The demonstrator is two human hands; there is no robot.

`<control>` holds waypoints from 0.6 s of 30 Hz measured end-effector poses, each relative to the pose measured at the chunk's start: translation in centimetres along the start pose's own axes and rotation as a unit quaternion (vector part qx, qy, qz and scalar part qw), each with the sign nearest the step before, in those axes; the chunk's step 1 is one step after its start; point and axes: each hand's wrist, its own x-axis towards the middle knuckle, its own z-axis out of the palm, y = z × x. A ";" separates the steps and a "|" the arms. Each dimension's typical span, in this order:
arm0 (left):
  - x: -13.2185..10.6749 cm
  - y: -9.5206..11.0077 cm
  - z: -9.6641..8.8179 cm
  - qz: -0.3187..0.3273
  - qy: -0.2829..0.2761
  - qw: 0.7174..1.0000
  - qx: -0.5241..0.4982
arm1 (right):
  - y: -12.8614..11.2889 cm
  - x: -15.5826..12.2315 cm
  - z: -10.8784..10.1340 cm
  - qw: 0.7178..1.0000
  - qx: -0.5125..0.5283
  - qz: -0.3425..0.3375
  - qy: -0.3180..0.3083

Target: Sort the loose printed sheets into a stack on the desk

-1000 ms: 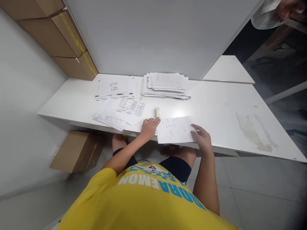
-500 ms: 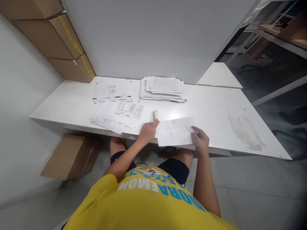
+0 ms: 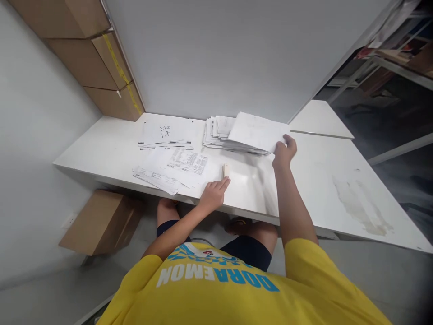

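Observation:
My right hand (image 3: pixel 284 151) pinches the right edge of a white sheet of paper (image 3: pixel 260 128). The sheet is held over the right part of a stack of papers (image 3: pixel 216 141) at the back of the table. Down by the front edge, my left hand (image 3: pixel 214 195) has its fingers closed at the near end of a small cream stapler (image 3: pixel 226 171), which lies on the tabletop. To the left of that hand lie spread printed sheets (image 3: pixel 162 169), and behind them a pile of papers (image 3: pixel 165 134) with large handwritten characters on top.
The white table (image 3: pixel 250 180) stands against a grey panel (image 3: pixel 219 58). Cardboard boxes (image 3: pixel 111 99) are stacked at the back left, and another cardboard box (image 3: pixel 91 225) is below the table. A stain (image 3: pixel 363 205) marks the right end.
My right hand has carried the sheet away from the stapler, up and back over the paper stack. My left hand has stayed at the stapler. The view has shifted slightly.

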 end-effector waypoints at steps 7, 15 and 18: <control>-0.3 0.3 -0.1 -0.008 0.005 1.000 0.004 | -3.3 6.1 7.1 0.996 -0.078 -0.007 -0.037; -0.7 1.0 -0.2 -0.013 -0.004 1.000 0.020 | 0.4 -3.1 6.4 0.984 -0.114 -0.138 -0.024; -0.7 1.2 -0.1 -0.008 -0.009 1.000 0.024 | 1.7 -7.1 4.8 0.984 -0.094 -0.152 -0.008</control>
